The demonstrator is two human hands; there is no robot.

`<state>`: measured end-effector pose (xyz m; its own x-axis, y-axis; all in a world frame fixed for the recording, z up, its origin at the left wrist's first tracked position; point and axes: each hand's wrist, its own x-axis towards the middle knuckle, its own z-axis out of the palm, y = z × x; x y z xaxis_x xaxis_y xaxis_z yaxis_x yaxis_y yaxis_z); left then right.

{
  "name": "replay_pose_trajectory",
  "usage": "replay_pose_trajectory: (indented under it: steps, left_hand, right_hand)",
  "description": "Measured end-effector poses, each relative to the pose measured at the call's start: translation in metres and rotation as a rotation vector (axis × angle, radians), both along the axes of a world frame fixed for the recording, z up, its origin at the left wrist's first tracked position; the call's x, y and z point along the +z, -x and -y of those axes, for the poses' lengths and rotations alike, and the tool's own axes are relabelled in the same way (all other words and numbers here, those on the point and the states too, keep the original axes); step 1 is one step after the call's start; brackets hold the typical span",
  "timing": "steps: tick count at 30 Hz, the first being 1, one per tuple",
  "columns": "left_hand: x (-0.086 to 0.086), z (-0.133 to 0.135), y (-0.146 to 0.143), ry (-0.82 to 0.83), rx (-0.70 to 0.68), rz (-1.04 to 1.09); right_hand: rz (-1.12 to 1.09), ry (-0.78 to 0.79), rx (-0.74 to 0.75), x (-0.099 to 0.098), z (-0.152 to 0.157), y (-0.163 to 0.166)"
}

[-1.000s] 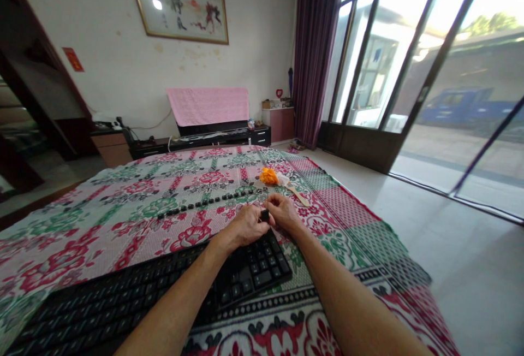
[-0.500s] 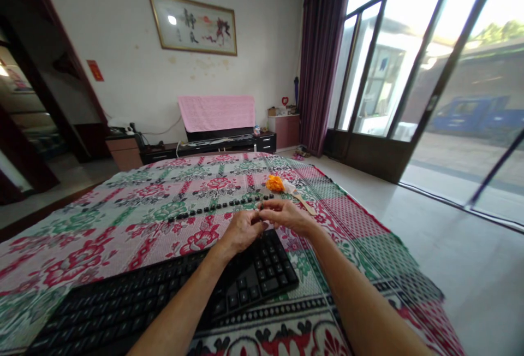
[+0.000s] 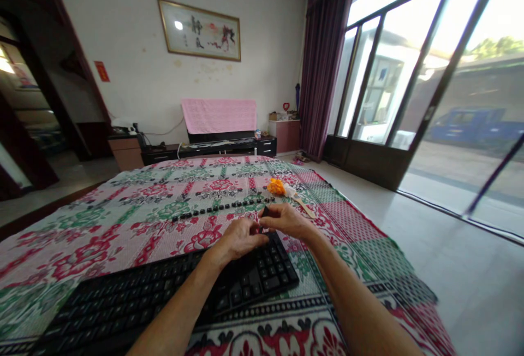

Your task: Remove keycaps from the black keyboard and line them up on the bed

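A black keyboard (image 3: pixel 135 296) lies on the flowered cloth under my forearms. My left hand (image 3: pixel 241 240) rests over its top edge, fingers bent together at a small dark spot whose nature I cannot make out. Close by on the right, my right hand (image 3: pixel 290 219) pinches a small black piece (image 3: pixel 266 212), which looks like a keycap, between thumb and fingers. Beyond both hands, several black keycaps (image 3: pixel 215 208) form a slanting row on the cloth. A brush with a pale wooden handle (image 3: pixel 305 207) lies beyond my right hand, next to an orange fluffy bundle (image 3: pixel 277 187).
The patterned cloth (image 3: pixel 164 236) covers the whole surface, its right edge hanging toward the pale floor (image 3: pixel 413 236). Across the room stands a low black cabinet (image 3: pixel 266 146) with a pink towel (image 3: pixel 219 116) over an upright thing. Glass doors (image 3: pixel 409 72) are on the right.
My hands have drawn slightly apart, the left one lower over the keyboard. A black piece now shows in my right fingers. The whole view has shifted a little.
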<state>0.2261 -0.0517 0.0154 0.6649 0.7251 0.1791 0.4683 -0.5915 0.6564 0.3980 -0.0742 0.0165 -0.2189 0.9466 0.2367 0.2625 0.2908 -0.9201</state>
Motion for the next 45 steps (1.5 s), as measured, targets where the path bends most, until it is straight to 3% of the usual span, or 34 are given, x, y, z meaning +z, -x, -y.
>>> replay_pose_trajectory:
  steps: [4, 8, 12, 17, 21, 32, 38, 45]
  left_hand:
    - [0.009, 0.011, 0.021, -0.068, -0.015, -0.266]
    - [0.007, 0.023, 0.040, 0.007, -0.105, -0.470]
    - [0.003, 0.035, 0.048, 0.011, -0.073, -0.589]
    - [-0.004, 0.041, 0.047, -0.047, -0.041, -0.605]
    - [-0.009, 0.032, 0.044, -0.115, -0.059, -0.551]
    - [-0.007, 0.005, 0.036, -0.100, -0.044, -0.628]
    - [-0.005, 0.008, 0.038, -0.082, -0.046, -0.649]
    - [-0.005, 0.008, 0.037, -0.066, -0.035, -0.658]
  right_hand:
    - [-0.036, -0.070, -0.316, -0.019, -0.003, -0.004]
    - [-0.124, -0.009, -0.440, -0.041, -0.003, -0.005]
    - [-0.204, 0.030, -0.467, -0.051, -0.001, -0.002]
    - [-0.208, 0.030, -0.519, -0.050, 0.000, 0.001]
    - [-0.184, 0.021, -0.572, -0.050, -0.005, -0.001]
    - [-0.258, 0.001, -0.573, -0.043, -0.020, -0.014]
    - [0.121, 0.055, -0.450, -0.018, -0.012, -0.023]
    - [0.429, -0.025, -0.510, -0.009, -0.009, -0.021]
